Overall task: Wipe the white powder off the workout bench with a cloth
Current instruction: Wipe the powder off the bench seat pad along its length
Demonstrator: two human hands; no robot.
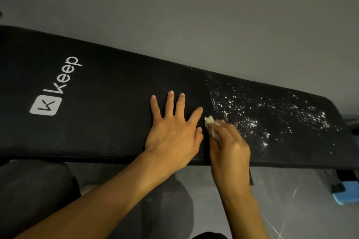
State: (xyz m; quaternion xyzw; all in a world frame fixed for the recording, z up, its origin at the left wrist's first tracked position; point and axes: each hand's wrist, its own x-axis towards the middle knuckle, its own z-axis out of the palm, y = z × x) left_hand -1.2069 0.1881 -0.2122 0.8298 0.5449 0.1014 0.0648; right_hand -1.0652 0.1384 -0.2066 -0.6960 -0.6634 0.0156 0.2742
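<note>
Now the worktop [97, 118] is pressed steady by the flat, wide-spread left hand [172, 128], while the cloth [210, 121] is pinched in the right hand [231, 147] — right beside the white powder [272, 114], likely for wiping it off.

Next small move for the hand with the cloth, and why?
Probably drag the right hand and its cloth rightward along the bench, through the white powder. The cloth sits at the powder's left edge, the specks spread to its right across that end of the pad, and the left hand lies flat on the clean part, seemingly bracing.
</note>
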